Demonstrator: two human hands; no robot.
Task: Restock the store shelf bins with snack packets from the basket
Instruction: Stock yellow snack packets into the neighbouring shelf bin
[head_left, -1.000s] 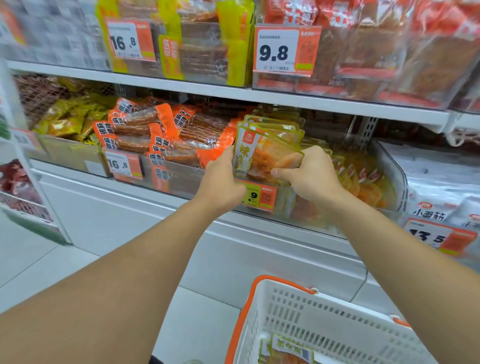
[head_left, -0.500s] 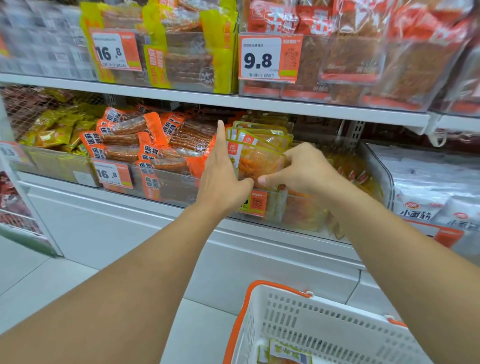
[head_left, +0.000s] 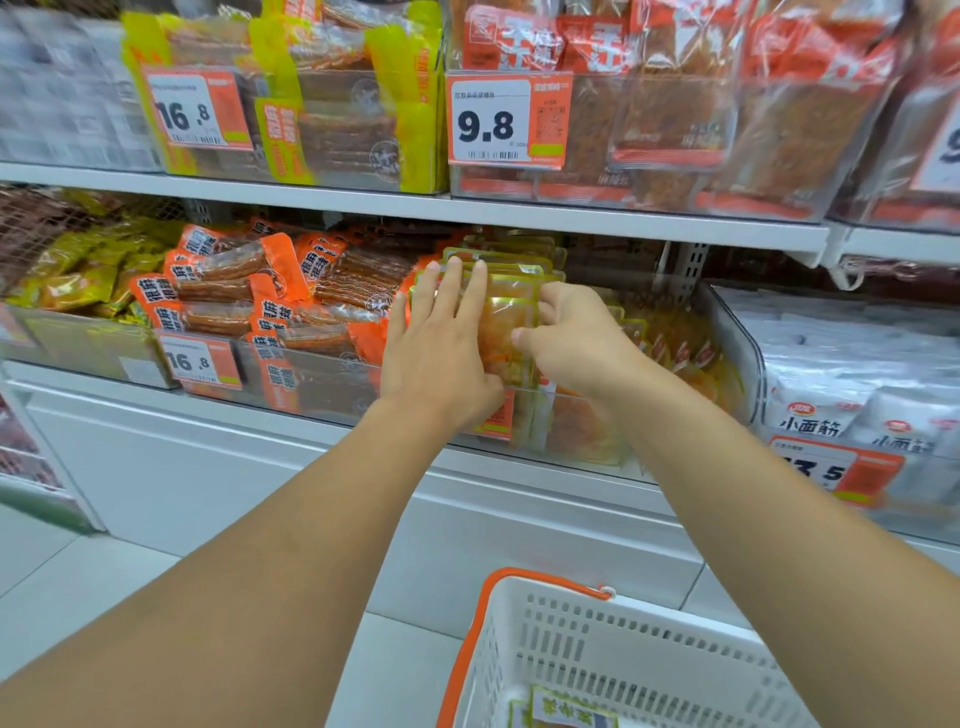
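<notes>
— Where are the snack packets?

— A row of yellow-edged clear snack packets (head_left: 511, 291) with orange contents stands upright in the clear plastic shelf bin (head_left: 582, 415) on the lower shelf. More of the same kind lie in the white slotted plastic basket (head_left: 613, 649) with an orange handle, low in front of the shelf.

— And the hands?

— The left hand (head_left: 441, 343) lies flat on the front packet, fingers straight and pressed against its face. The right hand (head_left: 571, 338) has its fingers curled over the right edge of the same row, thumb at the front, gripping the packets.

— What sits around them?

— Just left, orange-edged packets of brown sticks (head_left: 249, 296) fill the neighbouring bin. To the right are white bags (head_left: 857, 395). An orange-and-white price tag reading 9.8 (head_left: 506, 122) hangs on the shelf above.
</notes>
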